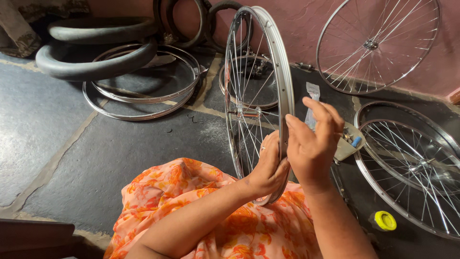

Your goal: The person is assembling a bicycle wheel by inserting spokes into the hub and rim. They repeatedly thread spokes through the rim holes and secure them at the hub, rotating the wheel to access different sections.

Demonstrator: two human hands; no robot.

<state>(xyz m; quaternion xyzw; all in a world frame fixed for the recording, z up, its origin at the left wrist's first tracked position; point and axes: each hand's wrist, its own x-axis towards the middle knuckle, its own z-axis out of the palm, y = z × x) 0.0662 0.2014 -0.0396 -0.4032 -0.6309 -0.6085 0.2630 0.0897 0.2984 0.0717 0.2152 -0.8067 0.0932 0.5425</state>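
A silver spoked bicycle wheel point(282, 67) stands upright on edge in front of me, its lower rim resting on my lap with its orange flowered cloth point(201, 192). My left hand point(268, 165) grips the near part of the rim from the left, a ring on one finger. My right hand point(314, 144) is at the rim's right side, fingers bent, tips pressed to the rim edge. Whether it holds a small part is hidden.
Bare rims point(143, 86) and black tyres point(96, 62) lie at the back left. A spoked wheel point(378, 45) leans on the pink wall. Another wheel point(417, 168) lies flat on the right, beside a small tray of parts point(350, 141) and a yellow cap point(385, 220).
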